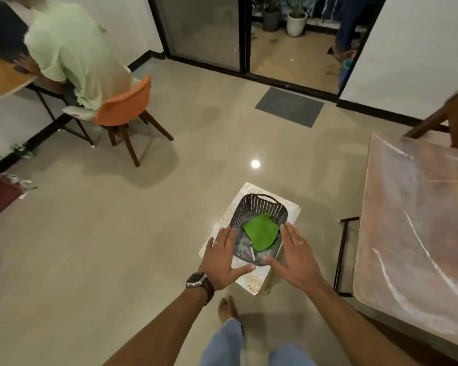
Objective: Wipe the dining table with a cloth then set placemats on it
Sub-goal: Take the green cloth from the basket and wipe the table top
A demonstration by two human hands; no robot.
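Left hand point(222, 256): flat, fingers spread, holding nothing, lower centre.
Right hand point(295, 253): likewise released.
Basket point(259, 207): between them, green cloth point(261, 233) inside.
Dining table point(418, 233): right edge.

Upper left: a person in a pale green shirt point(72, 46) on an orange chair point(124, 109) at a small desk point(6, 80); top middle: glass doors point(204, 30), plant pots point(296, 23), a grey floor mat point(288, 106).
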